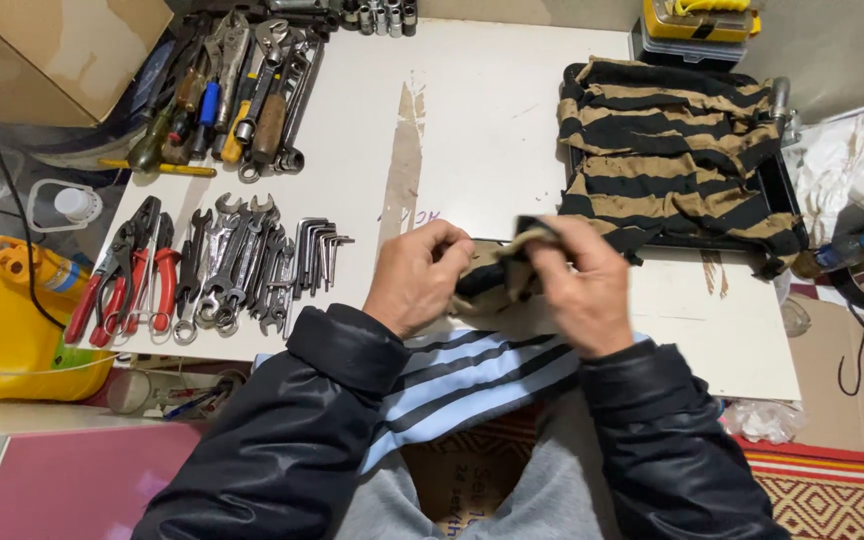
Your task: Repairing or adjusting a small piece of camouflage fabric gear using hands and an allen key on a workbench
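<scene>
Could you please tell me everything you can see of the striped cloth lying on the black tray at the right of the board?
The striped cloth is a soft, worn-looking fabric with broad black and tan bands. It lies crumpled and folded over the black tray, covering most of it and hanging over its near edge onto the white board. Neither hand touches it; the right hand is the nearer one.

Whatever lay inside the folded striped rag (497,275) was hidden by the left hand (414,275) and right hand (577,285), each closed in a grip on it. The far tray (787,205) was mostly covered by a larger striped cloth (667,150). The yellow jug (2,335) was cut off at the left edge, the yellow case (697,20) at the top. The socket row (382,15) was too small to make out.
</scene>
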